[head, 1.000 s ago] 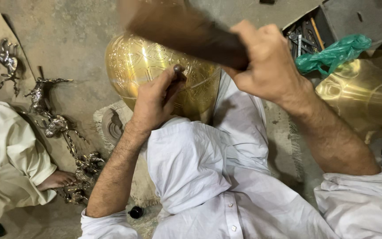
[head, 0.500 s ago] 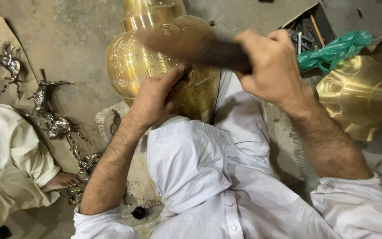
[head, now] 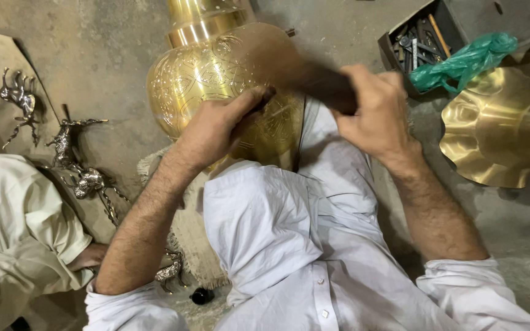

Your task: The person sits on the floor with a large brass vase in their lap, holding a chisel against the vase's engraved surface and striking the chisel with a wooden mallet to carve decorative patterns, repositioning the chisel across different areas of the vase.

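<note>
Small metal deer figures (head: pixel 69 153) lie on the floor far left. My left hand (head: pixel 216 125) pinches a thin tool, probably a chisel, tip against the engraved brass vase (head: pixel 216 79) lying by my knee. My right hand (head: pixel 372 113) is wrapped tight around a blurred wooden mallet (head: pixel 295 64) above it. Tool box (head: pixel 421 40) and green bag (head: pixel 464 58) at right.

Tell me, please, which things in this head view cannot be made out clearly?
- Mallet in the right hand: its head is motion-blurred, so its shape is unclear.
- Small tool in the left hand: almost wholly hidden by the fingers.
- Brass vase: its top is cut off by the upper edge, and the hands cover part of the engraving.
- Tool box: contents too small to identify.
</note>
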